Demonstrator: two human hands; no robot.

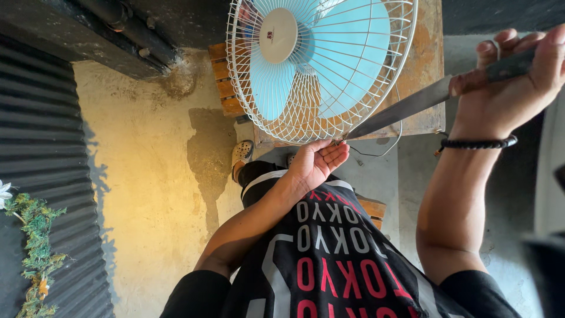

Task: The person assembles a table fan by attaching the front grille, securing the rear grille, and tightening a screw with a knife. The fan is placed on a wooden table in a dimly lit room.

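A table fan with pale blue blades [347, 53] behind a white wire guard [321, 68] stands on a worn wooden table [425, 70]. My right hand [515, 79] grips the dark handle of a long knife [406, 109], whose blade tip touches the lower rim of the guard. A black cord bracelet sits on that wrist. My left hand [318, 162] is at the guard's lower edge, right by the blade tip, fingers together and touching the rim.
The view looks turned upside down. A concrete floor [147, 176] lies to the left, beside a corrugated metal sheet [41, 147] and a small plant [35, 247]. A black cable [382, 150] hangs off the table. A wooden bench [223, 82] stands behind the fan.
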